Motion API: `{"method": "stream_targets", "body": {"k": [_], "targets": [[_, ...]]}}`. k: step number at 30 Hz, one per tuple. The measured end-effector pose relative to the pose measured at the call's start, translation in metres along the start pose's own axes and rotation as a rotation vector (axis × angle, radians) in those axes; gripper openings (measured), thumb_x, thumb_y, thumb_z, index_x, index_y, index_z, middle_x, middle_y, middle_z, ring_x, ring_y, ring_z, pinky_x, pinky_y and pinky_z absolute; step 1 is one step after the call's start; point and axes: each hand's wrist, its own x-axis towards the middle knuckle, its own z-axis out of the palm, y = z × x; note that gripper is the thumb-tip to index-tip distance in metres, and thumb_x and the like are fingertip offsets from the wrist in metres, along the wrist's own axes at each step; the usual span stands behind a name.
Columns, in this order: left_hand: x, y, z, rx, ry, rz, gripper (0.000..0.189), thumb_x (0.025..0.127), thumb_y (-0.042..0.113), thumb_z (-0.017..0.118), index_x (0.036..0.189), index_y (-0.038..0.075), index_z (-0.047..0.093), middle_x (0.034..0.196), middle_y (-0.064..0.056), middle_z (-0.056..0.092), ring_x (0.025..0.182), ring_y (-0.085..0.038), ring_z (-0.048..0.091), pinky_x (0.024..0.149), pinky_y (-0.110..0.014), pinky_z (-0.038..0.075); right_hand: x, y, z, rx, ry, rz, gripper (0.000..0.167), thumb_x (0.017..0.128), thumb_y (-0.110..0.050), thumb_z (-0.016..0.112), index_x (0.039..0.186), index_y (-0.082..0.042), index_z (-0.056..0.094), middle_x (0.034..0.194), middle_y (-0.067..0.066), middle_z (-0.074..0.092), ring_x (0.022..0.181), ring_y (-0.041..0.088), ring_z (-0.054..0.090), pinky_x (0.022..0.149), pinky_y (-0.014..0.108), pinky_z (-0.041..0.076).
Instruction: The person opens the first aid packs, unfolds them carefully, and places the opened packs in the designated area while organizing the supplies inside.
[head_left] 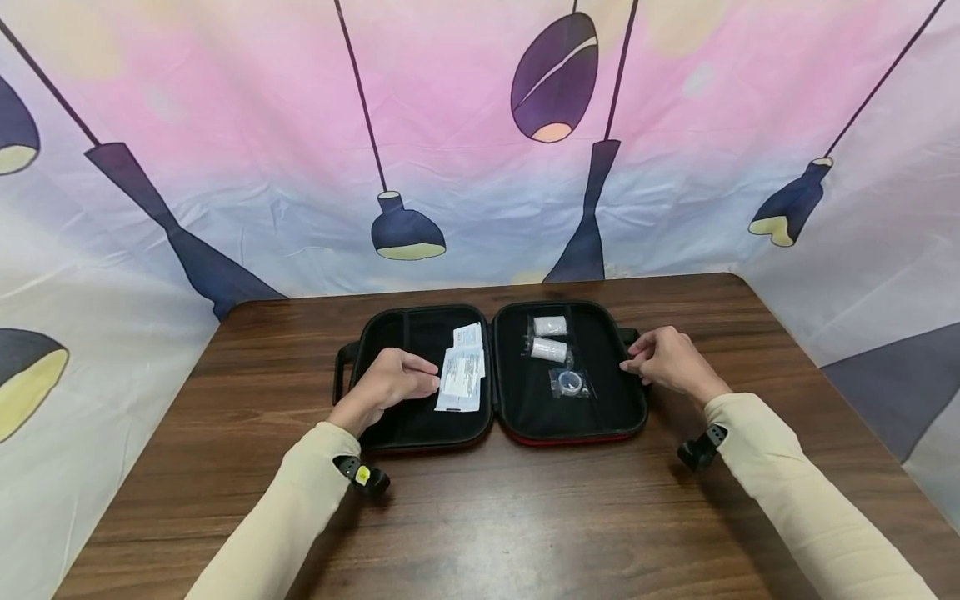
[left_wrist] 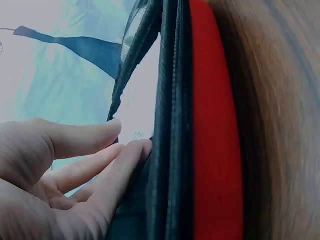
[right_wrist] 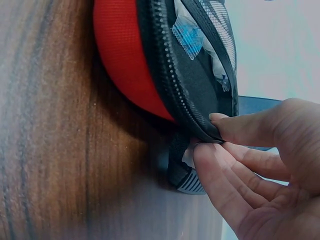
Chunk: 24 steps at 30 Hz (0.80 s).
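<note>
A black zip case with a red outer shell lies open flat on the table, its left half (head_left: 420,433) and right half (head_left: 607,408) joined by a hinge. White packets (head_left: 461,375) overlap near the hinge in the left half. My left hand (head_left: 390,382) reaches over that half, fingertips right at the packets' edge; in the left wrist view, thumb and fingers stand slightly apart. My right hand (head_left: 671,362) pinches the outer rim of the right half between thumb and fingers, next to the carry handle (right_wrist: 180,160). The right half holds two wrapped white rolls (head_left: 550,348) and a bagged tape roll (head_left: 570,383).
The case lies near the back of a brown wooden table (head_left: 480,517). Behind it hangs a printed cloth (head_left: 465,125) with lamp drawings. Another carry handle (head_left: 343,367) sticks out on the case's left side. A dark band with a camera (head_left: 701,447) sits on each wrist.
</note>
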Motion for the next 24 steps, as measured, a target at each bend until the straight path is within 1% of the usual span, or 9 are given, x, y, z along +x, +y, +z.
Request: {"method": "stream_targets", "body": {"k": [5, 8, 10, 15, 19, 24], "targets": [[0.003, -0.002, 0.001, -0.063, 0.009, -0.025, 0.034, 0.094, 0.002, 0.07, 0.126, -0.008, 0.065, 0.118, -0.022, 0.069, 0.105, -0.026, 0.071, 0.09, -0.037, 0.057, 0.0, 0.0, 0.001, -0.003, 0.005, 0.01, 0.026, 0.092, -0.009, 0.074, 0.107, 0.012, 0.068, 0.089, 0.016, 0.071, 0.063, 0.016, 0.067, 0.061, 0.032, 0.058], [0.005, -0.003, 0.002, -0.113, 0.015, -0.035, 0.036, 0.093, 0.001, 0.071, 0.127, -0.009, 0.064, 0.118, -0.023, 0.069, 0.103, -0.026, 0.072, 0.09, -0.036, 0.058, 0.0, 0.0, 0.001, 0.0, 0.001, 0.014, 0.026, 0.091, -0.008, 0.073, 0.107, 0.012, 0.068, 0.089, 0.016, 0.071, 0.063, 0.016, 0.067, 0.061, 0.032, 0.058], [0.006, -0.003, 0.004, -0.14, 0.018, -0.035, 0.036, 0.092, 0.0, 0.071, 0.126, -0.01, 0.064, 0.118, -0.023, 0.069, 0.102, -0.025, 0.072, 0.089, -0.035, 0.058, 0.0, 0.001, 0.001, 0.0, 0.001, 0.012, 0.024, 0.091, -0.004, 0.07, 0.107, 0.012, 0.067, 0.088, 0.016, 0.071, 0.063, 0.016, 0.067, 0.061, 0.033, 0.058], [0.007, -0.002, 0.009, -0.17, 0.027, -0.032, 0.037, 0.092, -0.002, 0.071, 0.127, -0.01, 0.063, 0.116, -0.023, 0.069, 0.101, -0.024, 0.072, 0.088, -0.034, 0.058, 0.0, 0.003, 0.002, 0.002, 0.003, 0.008, 0.021, 0.092, 0.0, 0.064, 0.108, 0.013, 0.067, 0.089, 0.017, 0.07, 0.063, 0.016, 0.065, 0.061, 0.032, 0.057], [0.008, -0.002, 0.011, -0.187, 0.045, -0.042, 0.038, 0.092, -0.002, 0.07, 0.128, -0.009, 0.062, 0.116, -0.024, 0.069, 0.101, -0.025, 0.072, 0.088, -0.035, 0.058, 0.001, 0.003, 0.003, 0.011, 0.0, 0.019, 0.023, 0.094, -0.003, 0.067, 0.11, 0.013, 0.066, 0.09, 0.017, 0.07, 0.064, 0.016, 0.065, 0.062, 0.032, 0.057], [0.011, -0.004, 0.013, -0.198, 0.064, -0.052, 0.037, 0.093, -0.003, 0.07, 0.129, -0.009, 0.062, 0.118, -0.024, 0.067, 0.1, -0.024, 0.072, 0.087, -0.034, 0.058, 0.0, 0.005, 0.005, 0.011, 0.017, 0.018, 0.023, 0.092, -0.004, 0.069, 0.108, 0.013, 0.067, 0.088, 0.016, 0.07, 0.063, 0.016, 0.064, 0.06, 0.031, 0.056]]}}
